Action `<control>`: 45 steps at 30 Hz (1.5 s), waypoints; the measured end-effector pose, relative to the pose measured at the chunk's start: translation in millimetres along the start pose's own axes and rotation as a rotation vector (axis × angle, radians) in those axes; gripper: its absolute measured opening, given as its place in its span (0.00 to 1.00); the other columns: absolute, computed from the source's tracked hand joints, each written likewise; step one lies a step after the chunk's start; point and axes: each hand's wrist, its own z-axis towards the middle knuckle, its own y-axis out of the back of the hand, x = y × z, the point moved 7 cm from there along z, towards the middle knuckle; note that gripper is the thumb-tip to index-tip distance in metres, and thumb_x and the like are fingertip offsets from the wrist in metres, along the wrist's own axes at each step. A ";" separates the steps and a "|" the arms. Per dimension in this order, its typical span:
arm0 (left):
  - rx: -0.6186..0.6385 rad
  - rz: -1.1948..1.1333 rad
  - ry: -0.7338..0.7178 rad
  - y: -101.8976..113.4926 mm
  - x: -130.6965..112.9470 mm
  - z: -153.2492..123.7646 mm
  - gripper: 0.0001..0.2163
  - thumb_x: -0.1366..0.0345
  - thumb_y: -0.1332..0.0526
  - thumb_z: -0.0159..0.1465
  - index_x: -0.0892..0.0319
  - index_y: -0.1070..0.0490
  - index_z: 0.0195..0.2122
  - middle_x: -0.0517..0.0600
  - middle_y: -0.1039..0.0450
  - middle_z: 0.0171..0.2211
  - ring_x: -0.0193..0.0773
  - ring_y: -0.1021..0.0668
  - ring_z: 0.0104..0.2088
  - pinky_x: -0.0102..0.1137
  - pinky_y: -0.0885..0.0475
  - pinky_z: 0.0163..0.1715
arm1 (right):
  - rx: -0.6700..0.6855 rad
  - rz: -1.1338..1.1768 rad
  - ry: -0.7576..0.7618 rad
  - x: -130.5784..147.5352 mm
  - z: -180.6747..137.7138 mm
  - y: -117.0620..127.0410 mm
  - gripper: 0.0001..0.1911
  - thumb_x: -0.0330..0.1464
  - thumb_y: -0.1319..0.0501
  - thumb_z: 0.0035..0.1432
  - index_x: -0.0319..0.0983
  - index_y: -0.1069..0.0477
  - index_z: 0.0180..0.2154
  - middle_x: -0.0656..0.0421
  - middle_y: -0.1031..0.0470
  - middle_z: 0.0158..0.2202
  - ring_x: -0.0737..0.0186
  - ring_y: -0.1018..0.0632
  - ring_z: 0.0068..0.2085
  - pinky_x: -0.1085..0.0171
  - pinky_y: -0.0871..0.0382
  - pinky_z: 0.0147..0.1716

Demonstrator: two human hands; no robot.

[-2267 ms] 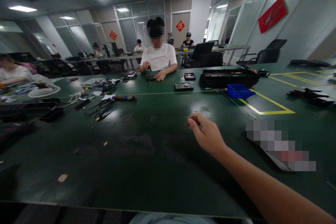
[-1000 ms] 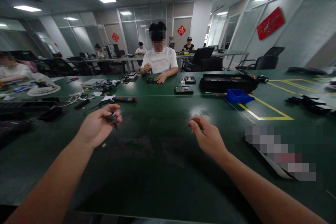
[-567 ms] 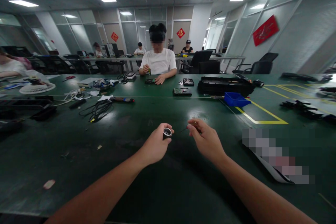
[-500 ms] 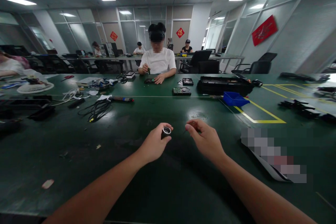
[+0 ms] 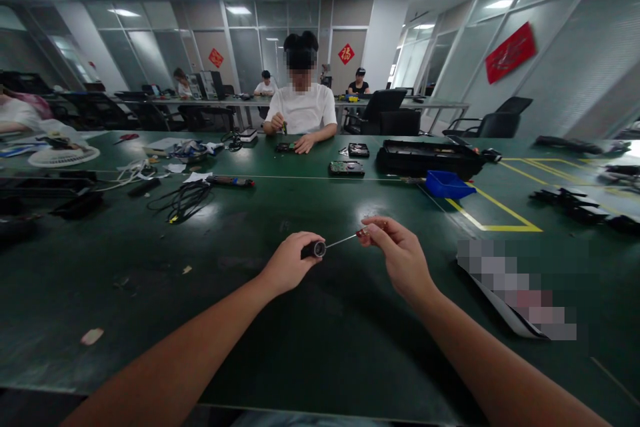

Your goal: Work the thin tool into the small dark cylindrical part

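Above the green table, my left hand (image 5: 291,263) is closed round a small black cylinder (image 5: 311,250) with a silver-rimmed, hollow-looking end turned to the right. My right hand (image 5: 400,250) pinches the reddish, see-through handle of a thin screwdriver (image 5: 345,239). Its metal shaft points left, and the tip meets the rimmed end of the cylinder; whether it goes inside I cannot tell. Fingers hide most of the cylinder's body and part of the handle.
Beyond my hands lie a hard drive (image 5: 346,168), a blue tray (image 5: 449,184), a long black housing (image 5: 430,159) and bundled black cable (image 5: 186,200). A blurred-out packet (image 5: 515,293) lies right of my right arm. A person (image 5: 301,110) works across the green table (image 5: 280,360).
The screwdriver's shaft has come into view, its tip now at the cylinder's end. My left hand has turned the cylinder's rimmed end toward the right.
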 end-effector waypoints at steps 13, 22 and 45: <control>-0.011 0.008 -0.012 2.6 -1.4 -1.9 0.18 0.68 0.35 0.62 0.51 0.28 0.53 0.49 0.26 0.50 0.44 0.26 0.52 0.40 0.34 0.57 | 0.047 -0.391 0.059 4.3 -6.3 -5.4 0.15 0.45 0.38 0.60 0.40 0.26 0.33 0.58 0.21 0.28 0.61 0.22 0.29 0.62 0.30 0.30; -0.013 0.099 -0.062 5.8 -5.0 -2.5 0.19 0.66 0.33 0.62 0.51 0.29 0.55 0.49 0.26 0.50 0.44 0.27 0.51 0.40 0.34 0.55 | 0.100 -0.613 0.215 24.8 -11.2 -13.2 0.08 0.38 0.42 0.62 0.41 0.27 0.37 0.58 0.22 0.30 0.60 0.22 0.32 0.62 0.31 0.32; 0.013 0.196 -0.119 1.1 -9.6 -2.2 0.18 0.64 0.33 0.63 0.51 0.28 0.54 0.47 0.25 0.49 0.43 0.26 0.50 0.42 0.36 0.54 | 0.077 -0.404 0.048 5.3 -13.1 -11.4 0.17 0.42 0.48 0.68 0.43 0.32 0.52 0.59 0.26 0.30 0.60 0.26 0.29 0.61 0.35 0.29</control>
